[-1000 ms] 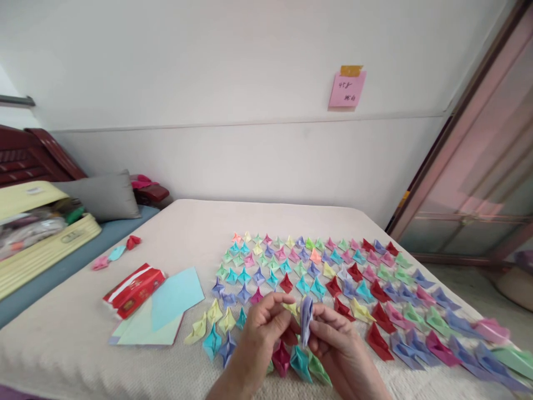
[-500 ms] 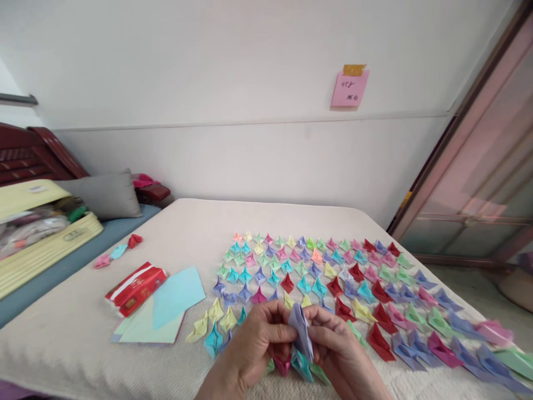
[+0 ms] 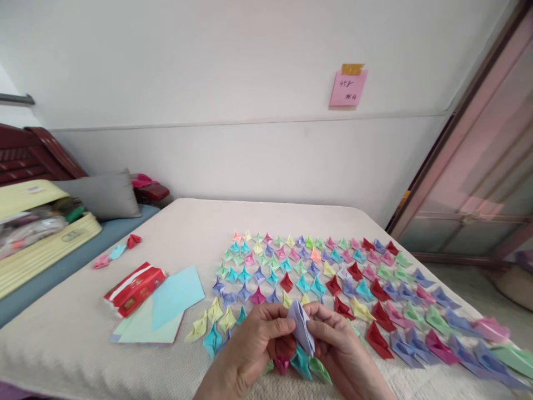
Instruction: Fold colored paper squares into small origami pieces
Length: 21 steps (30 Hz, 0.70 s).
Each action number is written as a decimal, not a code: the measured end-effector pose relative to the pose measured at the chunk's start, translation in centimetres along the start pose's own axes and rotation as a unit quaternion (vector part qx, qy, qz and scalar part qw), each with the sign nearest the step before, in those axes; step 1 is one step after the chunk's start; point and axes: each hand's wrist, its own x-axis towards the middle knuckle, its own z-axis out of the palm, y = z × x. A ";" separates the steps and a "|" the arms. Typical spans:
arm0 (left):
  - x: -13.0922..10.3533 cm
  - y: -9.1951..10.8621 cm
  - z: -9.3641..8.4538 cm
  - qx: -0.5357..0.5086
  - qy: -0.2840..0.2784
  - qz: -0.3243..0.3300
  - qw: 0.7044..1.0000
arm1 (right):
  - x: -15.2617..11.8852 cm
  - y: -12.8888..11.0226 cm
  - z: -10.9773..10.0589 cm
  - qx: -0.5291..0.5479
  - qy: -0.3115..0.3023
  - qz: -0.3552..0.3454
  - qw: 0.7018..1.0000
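Between my two hands is a folded piece of lavender paper [image 3: 301, 328], several layers thick and pointed at its lower end. My left hand [image 3: 263, 344] pinches its left side with thumb and fingers. On its right side, my right hand [image 3: 335, 344] grips the paper with the thumb pressed on the front. Behind and below my hands lie small folded paper boats in rows, among them a teal boat [image 3: 302, 364], a magenta boat [image 3: 282, 364] and a red boat [image 3: 378, 340]. My hands hide some of these boats.
Flat coloured paper sheets [image 3: 177, 297] lie at the left, partly under a red tissue packet [image 3: 135, 289]. Farther left are three small folded papers [image 3: 117, 251]. A yellow box [image 3: 45, 244] and grey pillow [image 3: 108, 194] stand beyond. A pink note [image 3: 348, 89] is taped on the wall.
The lavender paper has tilted slightly, its lower tip shifting a little to the right. Both hands keep hold of it, and my right fingers have moved slightly.
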 end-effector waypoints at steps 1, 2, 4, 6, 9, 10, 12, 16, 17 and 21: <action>0.0 0.0 0.0 0.009 0.000 0.004 1.000 | 0.0 0.0 0.0 -0.002 0.002 -0.001 1.000; 0.1 0.0 0.0 0.016 0.004 0.009 1.000 | 0.0 0.0 0.0 -0.007 0.006 -0.003 1.000; 0.1 -0.1 0.1 0.021 0.022 0.021 0.999 | 0.1 0.1 -0.1 -0.030 0.018 -0.013 0.999; 0.2 -0.1 0.3 0.026 0.049 0.031 0.998 | 0.2 0.1 0.0 -0.062 0.034 -0.027 0.997; 0.3 0.0 0.7 0.059 0.085 0.042 0.994 | 0.3 0.2 0.1 -0.104 0.058 -0.044 0.992; 0.3 0.0 0.7 0.076 0.096 0.049 0.991 | 0.3 0.3 0.2 -0.116 0.064 -0.051 0.990; 0.5 0.1 0.7 0.109 0.108 0.058 0.986 | 0.4 0.3 0.2 -0.139 0.069 -0.064 0.986; 0.9 0.2 0.3 0.172 0.103 0.045 0.979 | 0.5 0.3 0.1 -0.170 0.071 -0.080 0.980; 0.9 0.2 0.2 0.178 0.103 0.043 0.978 | 0.5 0.3 0.2 -0.177 0.073 -0.085 0.978; 0.8 0.1 0.5 0.164 0.118 0.057 0.978 | 0.5 0.1 0.4 -0.204 0.081 -0.108 0.970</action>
